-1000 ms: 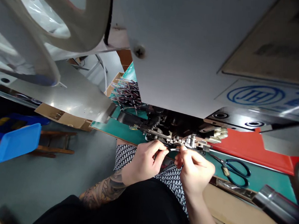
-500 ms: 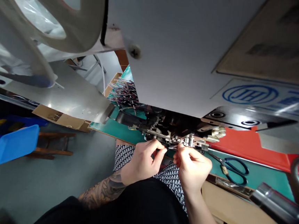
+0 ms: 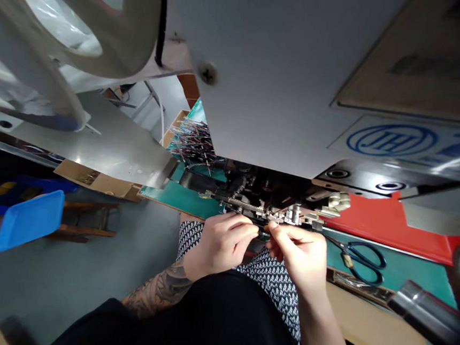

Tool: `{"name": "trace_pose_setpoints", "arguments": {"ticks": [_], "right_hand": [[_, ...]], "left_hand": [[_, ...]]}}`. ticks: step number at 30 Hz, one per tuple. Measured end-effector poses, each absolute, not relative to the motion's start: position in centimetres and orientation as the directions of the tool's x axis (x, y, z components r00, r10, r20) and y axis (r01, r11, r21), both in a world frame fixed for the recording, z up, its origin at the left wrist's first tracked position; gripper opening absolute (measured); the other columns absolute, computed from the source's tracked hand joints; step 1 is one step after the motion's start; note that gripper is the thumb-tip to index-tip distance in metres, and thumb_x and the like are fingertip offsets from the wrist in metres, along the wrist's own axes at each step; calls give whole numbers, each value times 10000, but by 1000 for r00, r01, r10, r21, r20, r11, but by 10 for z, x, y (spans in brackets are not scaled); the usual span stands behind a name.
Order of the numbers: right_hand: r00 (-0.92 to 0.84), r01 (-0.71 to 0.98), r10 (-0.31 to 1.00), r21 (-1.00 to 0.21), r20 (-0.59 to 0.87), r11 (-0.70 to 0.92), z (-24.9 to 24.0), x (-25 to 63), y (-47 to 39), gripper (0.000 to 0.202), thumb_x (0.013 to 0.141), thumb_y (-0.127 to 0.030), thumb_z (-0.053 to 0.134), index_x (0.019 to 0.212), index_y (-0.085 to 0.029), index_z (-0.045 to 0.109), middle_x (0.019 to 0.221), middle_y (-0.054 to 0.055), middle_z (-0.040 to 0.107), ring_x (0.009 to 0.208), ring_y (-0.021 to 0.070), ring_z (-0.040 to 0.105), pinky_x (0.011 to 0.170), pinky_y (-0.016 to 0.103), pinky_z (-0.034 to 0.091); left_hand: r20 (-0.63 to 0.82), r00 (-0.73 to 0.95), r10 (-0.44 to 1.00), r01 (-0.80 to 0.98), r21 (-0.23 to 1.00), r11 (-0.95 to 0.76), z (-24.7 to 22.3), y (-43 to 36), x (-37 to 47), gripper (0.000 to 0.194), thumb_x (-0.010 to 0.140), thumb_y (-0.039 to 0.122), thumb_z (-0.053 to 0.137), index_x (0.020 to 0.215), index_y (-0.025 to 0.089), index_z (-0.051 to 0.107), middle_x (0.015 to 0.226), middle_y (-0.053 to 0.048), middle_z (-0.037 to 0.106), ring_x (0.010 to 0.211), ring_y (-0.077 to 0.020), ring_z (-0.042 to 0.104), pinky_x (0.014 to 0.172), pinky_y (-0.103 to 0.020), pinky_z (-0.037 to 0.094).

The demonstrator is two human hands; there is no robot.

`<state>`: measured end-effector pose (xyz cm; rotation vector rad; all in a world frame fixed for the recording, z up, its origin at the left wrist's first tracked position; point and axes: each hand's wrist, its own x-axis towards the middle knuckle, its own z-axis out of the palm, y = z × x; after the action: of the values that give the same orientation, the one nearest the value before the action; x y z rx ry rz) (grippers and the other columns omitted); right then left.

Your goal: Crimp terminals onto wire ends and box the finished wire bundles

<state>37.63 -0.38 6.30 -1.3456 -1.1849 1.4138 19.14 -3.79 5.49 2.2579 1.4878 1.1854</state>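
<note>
My left hand (image 3: 226, 242) is closed in a pinch just in front of the metal terminal track (image 3: 243, 205) of a large grey machine (image 3: 261, 89). Close beside it on the right, my right hand (image 3: 299, 251) pinches with thumb and forefinger near the machine's small metal fittings (image 3: 293, 214). Between the fingertips something thin and dark shows, too small to name. Whatever each hand holds is mostly hidden by the fingers. A bundle of thin wires (image 3: 194, 140) lies on the green table top (image 3: 179, 197) behind and to the left.
Dark-handled scissors (image 3: 363, 259) lie right of my right hand, near a red tray (image 3: 386, 226). A metal cylinder (image 3: 423, 310) juts in at the lower right. Reels (image 3: 137, 30) hang at upper left. A blue tray (image 3: 30, 219) and a cardboard box (image 3: 100, 180) are at left.
My left hand's fingers have closed together, and its fingertips are nearer to my right hand's. My right hand stays almost in place. The view has shifted slightly.
</note>
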Motion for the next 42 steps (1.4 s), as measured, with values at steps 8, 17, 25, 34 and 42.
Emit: {"name": "trace_pose_setpoints", "arguments": {"ticks": [8,17,25,34,42], "right_hand": [[-294,-45,920,-958,-258,-283,59,393,-2,351,873,-483,852,731,-163,842,577,65,726,441,140,610,428,224,502],[213,22,977,-1000,26,21,52,366,-16,297,864,-411,853,684,-177,809,540,17,682,436,144,593,434,245,489],[161,-38,983,-996,-82,-77,55,360,-10,426,833,-446,869,538,-180,715,458,-3,595,386,109,496,385,222,371],[177,-55,976,-991,-129,-121,55,358,-8,394,839,-449,853,565,-187,746,480,6,624,383,123,521,372,231,381],[174,-25,979,-995,-103,-100,56,358,-9,421,848,-464,858,559,-179,744,474,6,621,376,111,498,378,226,377]], "left_hand": [[216,151,965,541,799,-263,67,-41,185,182,1045,230,599,897,183,694,767,-10,705,634,-124,591,607,-291,431],[343,79,936,623,716,-314,63,-41,197,115,1038,190,592,941,186,653,863,-27,724,722,-143,626,692,-310,469],[392,66,917,677,658,-330,63,-40,198,105,1008,179,604,918,187,657,834,-28,741,681,-145,639,650,-314,468],[377,0,926,674,684,-278,60,-42,202,84,1022,196,612,961,196,670,869,-30,760,694,-145,647,670,-311,489],[407,23,913,708,639,-302,59,-41,200,91,1024,183,610,969,187,683,873,-37,757,751,-165,680,689,-319,518]]}}
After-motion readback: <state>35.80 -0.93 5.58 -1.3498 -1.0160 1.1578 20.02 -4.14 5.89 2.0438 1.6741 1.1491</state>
